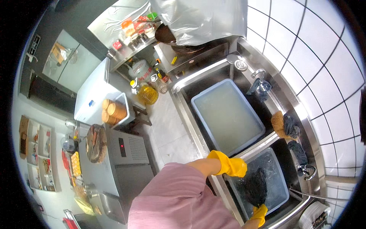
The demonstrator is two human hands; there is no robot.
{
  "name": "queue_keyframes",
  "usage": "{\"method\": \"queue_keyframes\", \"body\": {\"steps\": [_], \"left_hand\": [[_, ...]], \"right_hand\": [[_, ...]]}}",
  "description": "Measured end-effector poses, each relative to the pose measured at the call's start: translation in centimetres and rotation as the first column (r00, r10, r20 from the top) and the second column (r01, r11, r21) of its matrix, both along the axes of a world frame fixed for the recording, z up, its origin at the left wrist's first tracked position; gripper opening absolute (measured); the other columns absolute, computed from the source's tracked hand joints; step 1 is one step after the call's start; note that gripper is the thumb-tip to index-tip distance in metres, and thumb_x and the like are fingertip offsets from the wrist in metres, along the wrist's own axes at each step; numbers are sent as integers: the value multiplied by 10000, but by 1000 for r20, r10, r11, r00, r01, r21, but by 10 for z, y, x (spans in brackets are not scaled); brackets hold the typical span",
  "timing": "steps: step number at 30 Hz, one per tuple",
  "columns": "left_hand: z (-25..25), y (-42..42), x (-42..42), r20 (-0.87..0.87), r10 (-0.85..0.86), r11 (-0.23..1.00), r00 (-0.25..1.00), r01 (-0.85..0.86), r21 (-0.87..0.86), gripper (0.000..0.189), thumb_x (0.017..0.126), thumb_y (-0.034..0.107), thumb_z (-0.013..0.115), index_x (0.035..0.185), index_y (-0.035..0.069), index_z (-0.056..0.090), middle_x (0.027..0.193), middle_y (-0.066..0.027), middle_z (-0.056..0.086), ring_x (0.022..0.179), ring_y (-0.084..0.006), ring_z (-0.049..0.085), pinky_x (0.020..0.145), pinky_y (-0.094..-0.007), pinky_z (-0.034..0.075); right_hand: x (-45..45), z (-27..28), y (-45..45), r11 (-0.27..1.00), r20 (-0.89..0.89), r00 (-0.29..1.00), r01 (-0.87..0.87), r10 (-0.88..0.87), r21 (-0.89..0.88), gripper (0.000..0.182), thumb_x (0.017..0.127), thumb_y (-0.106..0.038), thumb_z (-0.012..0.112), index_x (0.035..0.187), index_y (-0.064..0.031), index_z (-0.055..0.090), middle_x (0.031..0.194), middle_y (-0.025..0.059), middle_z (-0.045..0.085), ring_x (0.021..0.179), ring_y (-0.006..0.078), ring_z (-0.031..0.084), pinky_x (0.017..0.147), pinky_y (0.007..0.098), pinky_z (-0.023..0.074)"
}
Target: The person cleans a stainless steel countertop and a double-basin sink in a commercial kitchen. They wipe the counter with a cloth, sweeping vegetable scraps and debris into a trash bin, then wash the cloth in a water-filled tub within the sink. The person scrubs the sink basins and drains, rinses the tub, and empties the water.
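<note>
My left hand (235, 166), in a yellow rubber glove, reaches over the near rim of the lower water tub. Its fingers are curled and mostly turned from view; I cannot tell if they hold anything. My right hand (259, 215), gloved in the same yellow, grips the lower end of a dark wet cloth (256, 186). That cloth hangs bunched over the water in the pale blue plastic tub (282, 183), which sits in the lower sink basin. In the other basin, a larger blue tub (196, 106) holds cloudy water.
Along the sink's back ledge are two faucets (258, 73), a brown scrubbing pad (276, 124) and dark cloths (297, 151). Stacked plates (313, 216) stand at lower right. An oil jug (147, 94) is on the floor, near a wok (165, 34). Behind is a steel counter (100, 177).
</note>
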State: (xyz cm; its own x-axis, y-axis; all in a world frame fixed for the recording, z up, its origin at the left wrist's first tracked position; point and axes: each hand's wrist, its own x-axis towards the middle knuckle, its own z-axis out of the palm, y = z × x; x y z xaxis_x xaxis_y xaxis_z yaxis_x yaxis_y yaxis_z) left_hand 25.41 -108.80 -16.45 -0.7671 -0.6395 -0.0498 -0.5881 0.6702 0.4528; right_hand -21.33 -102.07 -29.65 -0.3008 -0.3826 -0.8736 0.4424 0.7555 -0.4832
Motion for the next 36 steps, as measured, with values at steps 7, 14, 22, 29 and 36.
{"method": "queue_keyframes", "body": {"steps": [7,14,22,29,36], "left_hand": [[29,16,-12,144,199,964,969,-220,149,230,886,273,640,916,106,795,942,-152,763,906,-381,724,792,-500,572],[103,9,-80,165,849,-335,503,271,902,585,946,450,723,1384,89,580,1324,-189,635,1104,-379,668,931,-460,550],[-3,22,-172,-410,443,830,797,-191,524,317,889,364,753,1059,96,736,958,-185,730,829,-327,717,710,-451,538],[25,58,-252,6,993,13,-121,162,987,415,1003,462,598,1268,157,692,1239,-106,693,1155,-289,628,984,-384,473],[98,58,-266,-174,876,213,-451,38,976,468,1015,320,673,1419,100,591,1469,-136,559,1374,-265,491,1175,-370,330]], "right_hand": [[203,50,-51,750,-100,775,-630,624,-200,348,989,-305,672,1140,6,629,958,163,703,709,309,721,609,376,587],[181,266,-5,612,-276,751,-653,600,-446,290,1038,-240,604,1029,49,611,838,166,675,623,234,646,624,341,534],[155,306,7,669,-209,956,-292,205,-684,402,995,-432,628,999,-31,629,804,116,659,605,218,549,596,340,438],[147,232,-29,779,214,977,126,10,-614,421,1020,-444,621,1195,-63,659,1121,82,681,1006,253,632,1001,459,493],[199,218,-26,650,27,967,-150,253,-745,359,1022,-401,619,1130,-62,668,1108,74,680,991,241,626,980,441,491]]}}
